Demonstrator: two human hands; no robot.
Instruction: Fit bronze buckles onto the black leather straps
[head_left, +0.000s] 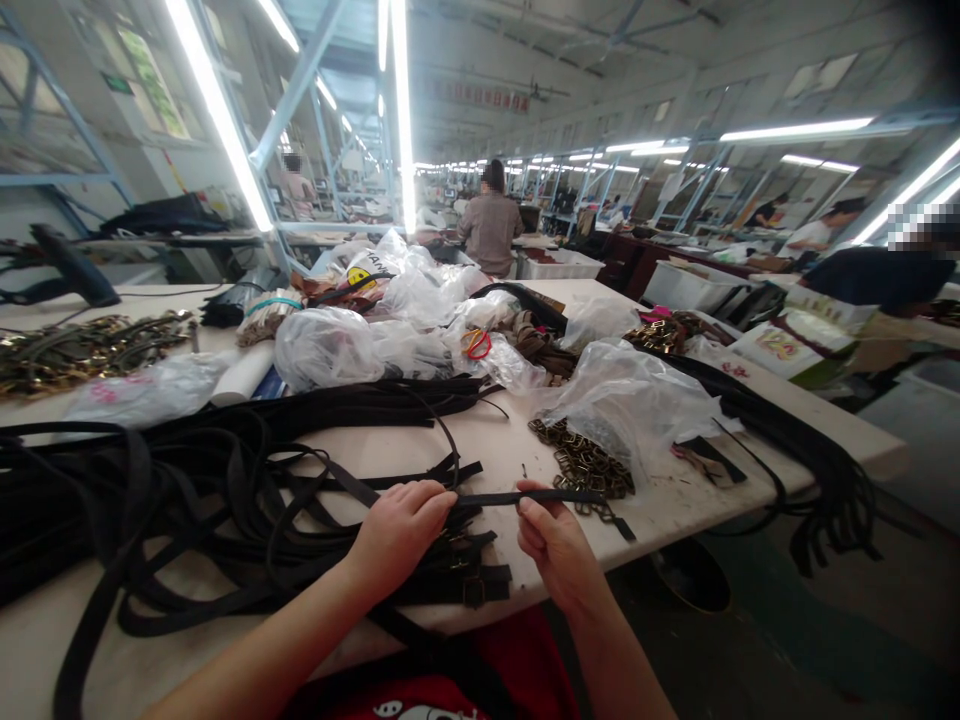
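A narrow black strap (491,497) is stretched level between my two hands, over the table's front edge. My left hand (409,515) is closed round it at the left. On the right, my right hand (541,520) pinches the strap between thumb and fingers, and its free end reaches past the hand toward loose metal rings. Left of my hands lies a large tangle of black straps (247,500). Below my left hand, a strap end carries a square metal buckle (474,590). A heap of brass-coloured rings (589,460) sits beyond my right hand, partly under a clear plastic bag (626,395).
Plastic bags (330,345) and bundled straps cover the table's middle. More buckles (97,350) lie at the far left. Black straps (832,500) hang over the right edge. A person (491,225) faces away in the background; another (885,270) is at the right.
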